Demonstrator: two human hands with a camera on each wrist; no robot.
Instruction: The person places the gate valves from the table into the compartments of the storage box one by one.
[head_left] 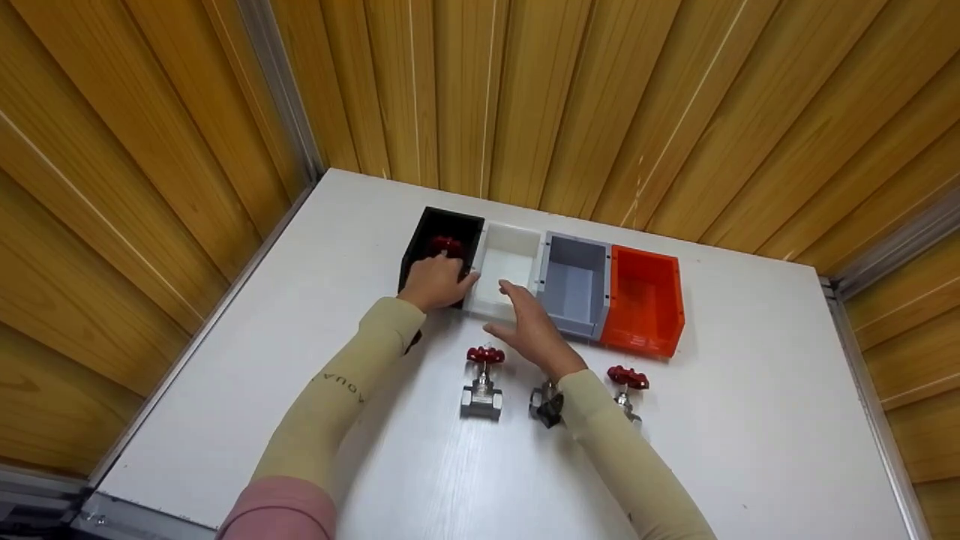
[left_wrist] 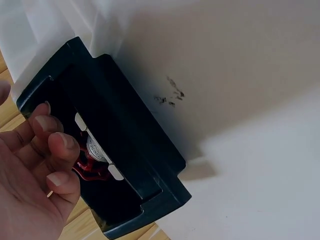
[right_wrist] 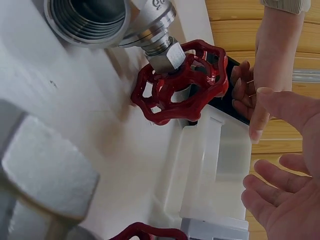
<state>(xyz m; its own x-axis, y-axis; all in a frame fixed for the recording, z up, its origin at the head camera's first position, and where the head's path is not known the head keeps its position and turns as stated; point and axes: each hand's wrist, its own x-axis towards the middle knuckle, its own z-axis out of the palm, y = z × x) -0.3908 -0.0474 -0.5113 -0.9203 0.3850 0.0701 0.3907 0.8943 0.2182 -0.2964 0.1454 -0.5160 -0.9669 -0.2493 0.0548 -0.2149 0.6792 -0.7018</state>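
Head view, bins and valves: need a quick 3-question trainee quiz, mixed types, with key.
1. Fill in: the left hand is at the ____ bin, where a valve with a red handwheel sits.
2. True or false: the right hand holds nothing.
3. Count: how many valves are on the white tabletop itself?

Key:
1. Black; the left wrist view shows the valve inside the black bin.
2. True; its fingers are empty.
3. Three: the left valve, the middle valve, partly hidden by the right arm, and the right valve.
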